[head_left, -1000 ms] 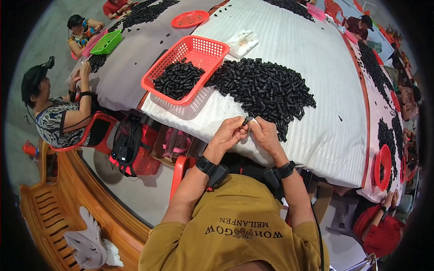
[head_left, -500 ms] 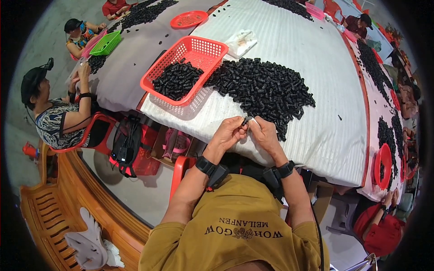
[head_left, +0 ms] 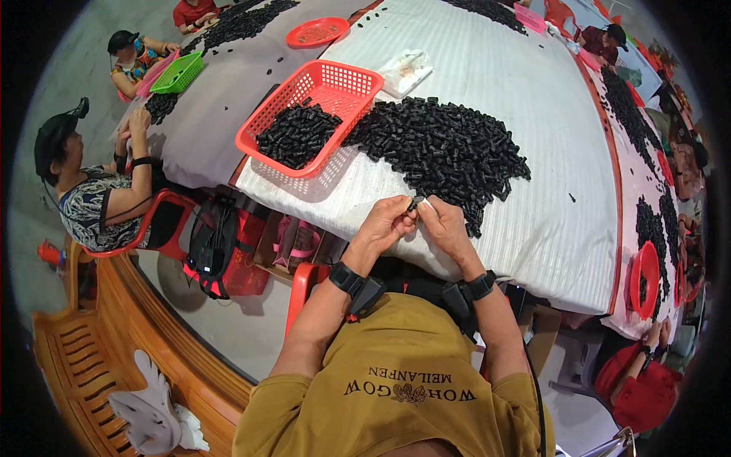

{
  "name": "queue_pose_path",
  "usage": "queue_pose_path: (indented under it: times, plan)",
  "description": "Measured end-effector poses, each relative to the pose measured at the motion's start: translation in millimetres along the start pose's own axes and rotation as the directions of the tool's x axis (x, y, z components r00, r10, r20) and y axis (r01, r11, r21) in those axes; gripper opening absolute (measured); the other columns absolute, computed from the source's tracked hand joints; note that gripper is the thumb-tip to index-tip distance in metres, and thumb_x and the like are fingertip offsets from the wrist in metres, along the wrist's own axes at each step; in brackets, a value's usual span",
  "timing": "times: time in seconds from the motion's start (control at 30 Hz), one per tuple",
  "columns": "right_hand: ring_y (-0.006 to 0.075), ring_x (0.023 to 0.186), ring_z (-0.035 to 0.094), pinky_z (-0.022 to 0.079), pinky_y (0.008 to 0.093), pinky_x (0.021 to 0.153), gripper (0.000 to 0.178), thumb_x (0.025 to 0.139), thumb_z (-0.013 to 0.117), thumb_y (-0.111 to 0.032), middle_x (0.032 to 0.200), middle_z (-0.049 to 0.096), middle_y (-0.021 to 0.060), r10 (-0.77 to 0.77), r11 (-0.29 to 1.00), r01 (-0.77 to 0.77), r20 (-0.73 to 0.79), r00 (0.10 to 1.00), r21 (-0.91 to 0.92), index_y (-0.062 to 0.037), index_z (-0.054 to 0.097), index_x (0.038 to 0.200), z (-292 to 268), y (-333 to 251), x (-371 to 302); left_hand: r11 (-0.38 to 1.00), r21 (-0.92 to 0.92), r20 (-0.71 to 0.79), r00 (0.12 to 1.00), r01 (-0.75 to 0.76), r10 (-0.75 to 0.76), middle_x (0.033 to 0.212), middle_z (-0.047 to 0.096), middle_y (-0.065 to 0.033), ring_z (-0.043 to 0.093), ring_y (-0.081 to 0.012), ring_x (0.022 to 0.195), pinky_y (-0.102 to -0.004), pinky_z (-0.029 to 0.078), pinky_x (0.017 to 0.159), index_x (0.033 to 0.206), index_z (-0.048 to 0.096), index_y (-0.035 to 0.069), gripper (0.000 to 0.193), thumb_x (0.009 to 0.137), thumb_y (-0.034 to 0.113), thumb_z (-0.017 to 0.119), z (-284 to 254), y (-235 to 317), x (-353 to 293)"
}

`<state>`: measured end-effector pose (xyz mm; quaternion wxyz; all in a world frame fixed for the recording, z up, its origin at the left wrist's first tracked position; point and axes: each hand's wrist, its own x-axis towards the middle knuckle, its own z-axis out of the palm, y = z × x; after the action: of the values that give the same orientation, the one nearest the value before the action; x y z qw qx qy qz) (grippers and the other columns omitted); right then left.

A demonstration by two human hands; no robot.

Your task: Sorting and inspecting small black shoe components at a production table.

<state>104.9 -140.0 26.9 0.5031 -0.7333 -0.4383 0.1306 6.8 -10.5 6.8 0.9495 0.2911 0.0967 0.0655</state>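
Close to the table's near edge, my left hand (head_left: pixel 387 223) pinches a small black cylindrical piece (head_left: pixel 415 203) between thumb and fingers. Touching its other end is my right hand (head_left: pixel 448 228), its fingers closed. A bit of something pale shows at the right fingertips, too small to name. Just beyond both hands spreads a large pile of similar black pieces (head_left: pixel 449 145) on the white cloth. To the left of the pile stands a red plastic basket (head_left: pixel 354 78), partly filled with black pieces (head_left: pixel 298 133).
A crumpled white tissue (head_left: pixel 406 72) lies behind the pile, and a red tray (head_left: pixel 317 33) farther back. At the left sits a person (head_left: pixel 76 175) near a green basket (head_left: pixel 181 74). Other people work along the right-hand table by a red bowl (head_left: pixel 645 282). A wooden bench (head_left: pixel 84 358) stands lower left.
My hands stay almost in place, still around the black piece, with only slight finger movement. The person at the left has moved their hands a little.
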Motion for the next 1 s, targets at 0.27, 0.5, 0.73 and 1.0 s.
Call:
queue_pose_path:
  times: [0.27,0.5,0.73,1.0]
  plan:
    - [0.0229,0.048,0.052,0.040,0.0319,0.048,0.027,0.087,0.053,-0.025,0.057,0.052,0.0159,0.020,1.000,-0.020,-0.017,1.000,-0.011,-0.0008,0.056,0.076,-1.3,-7.6,0.9,1.000,-0.029,0.012,1.000,0.006,-0.006,0.073,0.055,-0.0051,0.048,-0.0104,0.060,-0.0221,0.040,0.052,0.086,0.056,-0.001,0.016,0.089,0.015,0.054,-0.4,1.1,-1.0]
    - [0.0218,0.050,0.053,0.040,0.0310,0.049,0.028,0.087,0.053,-0.026,0.059,0.054,0.0153,-0.039,0.995,0.040,-0.007,0.999,0.090,-0.0007,0.057,0.076,2.0,-9.4,0.3,1.000,-0.018,0.016,1.000,-0.010,0.011,0.072,0.055,-0.0055,0.050,-0.0111,0.059,-0.0225,0.041,0.052,0.085,0.056,-0.001,0.015,0.088,0.014,0.055,-6.4,-1.1,1.3]
    - [0.0102,0.050,0.044,0.038,0.0278,0.049,0.029,0.088,0.052,-0.024,0.053,0.048,0.0050,0.101,0.976,-0.099,0.004,0.995,0.195,-0.0010,0.052,0.071,-2.9,-2.5,-1.9,0.932,0.352,-0.218,0.961,-0.083,0.168,0.064,0.055,-0.0011,0.046,-0.0074,0.050,-0.0196,0.038,0.045,0.081,0.058,0.005,0.018,0.088,0.022,0.056,11.0,30.7,-12.7]
    - [0.0077,0.048,0.043,0.037,0.0259,0.046,0.031,0.089,0.051,-0.024,0.052,0.048,0.0011,0.103,0.965,-0.101,0.005,0.995,0.241,-0.0017,0.050,0.068,-4.5,1.1,-3.4,0.523,0.705,-0.347,0.411,-0.479,0.843,0.072,0.059,-0.0059,0.054,-0.0101,0.059,-0.0223,0.044,0.053,0.091,0.056,-0.002,0.014,0.086,0.011,0.056,20.1,144.4,-12.3]
